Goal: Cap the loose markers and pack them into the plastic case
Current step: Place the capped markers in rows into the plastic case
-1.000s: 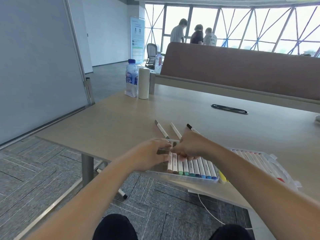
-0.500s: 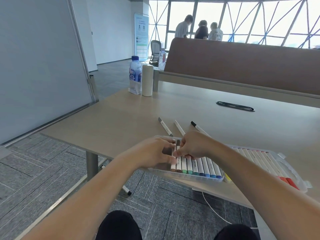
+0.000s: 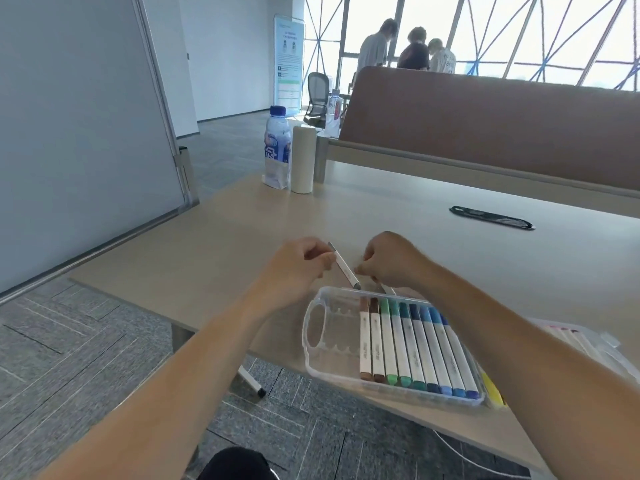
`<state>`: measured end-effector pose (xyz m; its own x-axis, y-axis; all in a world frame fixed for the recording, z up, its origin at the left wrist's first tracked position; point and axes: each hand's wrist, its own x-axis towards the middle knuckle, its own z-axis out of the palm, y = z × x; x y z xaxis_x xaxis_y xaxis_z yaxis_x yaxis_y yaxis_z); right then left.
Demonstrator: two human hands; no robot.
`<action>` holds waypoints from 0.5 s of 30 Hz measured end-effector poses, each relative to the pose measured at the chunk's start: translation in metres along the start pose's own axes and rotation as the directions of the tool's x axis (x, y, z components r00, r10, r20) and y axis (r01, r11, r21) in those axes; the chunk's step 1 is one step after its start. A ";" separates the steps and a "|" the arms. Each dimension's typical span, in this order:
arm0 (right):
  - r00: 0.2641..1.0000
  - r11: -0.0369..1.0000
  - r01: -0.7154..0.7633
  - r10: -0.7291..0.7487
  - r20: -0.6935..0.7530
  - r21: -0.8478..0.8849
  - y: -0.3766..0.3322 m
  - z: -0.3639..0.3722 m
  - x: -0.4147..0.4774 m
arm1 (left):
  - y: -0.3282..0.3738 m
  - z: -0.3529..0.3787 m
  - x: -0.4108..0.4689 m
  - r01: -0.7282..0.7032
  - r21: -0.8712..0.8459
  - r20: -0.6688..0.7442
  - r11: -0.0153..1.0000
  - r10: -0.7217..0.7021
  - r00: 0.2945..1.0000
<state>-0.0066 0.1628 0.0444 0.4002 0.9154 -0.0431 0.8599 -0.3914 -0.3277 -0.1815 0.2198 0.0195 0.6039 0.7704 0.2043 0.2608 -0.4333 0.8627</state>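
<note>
Left hand (image 3: 294,271) pinches loose marker (image 3: 343,268) near far end. Barrel slants far-left to near-right, lower tip just over far rim of plastic case (image 3: 313,327). Right hand (image 3: 388,261) curled beside that tip, nearer it; hold unclear. Free slots at case's left end. Water bottle (image 3: 277,143) label and barrel print unreadable.

A pale wood table (image 3: 214,251) stands on grey carpet tiles (image 3: 69,358) laid in a herringbone pattern. A large grey panel (image 3: 76,133) fills the left side. A brown upholstered divider (image 3: 485,112) backs the table. Beyond it, tall windows (image 3: 540,26) with diagonal struts (three people (image 3: 412,46) stand there) let in bright daylight, near a mesh office chair (image 3: 317,98).
</note>
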 end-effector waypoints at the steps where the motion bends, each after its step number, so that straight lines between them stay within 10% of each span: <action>1: 1.000 0.998 -0.006 0.006 -0.001 -0.059 -0.004 0.003 0.009 | -0.002 -0.001 0.003 0.015 -0.010 -0.011 1.000 -0.015 1.000; 15: 0.994 0.974 -0.097 0.083 -0.074 -0.204 -0.028 0.010 0.027 | -0.008 -0.005 -0.004 -0.005 0.008 0.021 1.000 0.004 1.000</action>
<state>-0.0232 0.1991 0.0426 0.4925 0.8703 -0.0007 0.8637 -0.4888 -0.1224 -0.1897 0.2222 0.0136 0.6206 0.7586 0.1985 0.2638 -0.4403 0.8582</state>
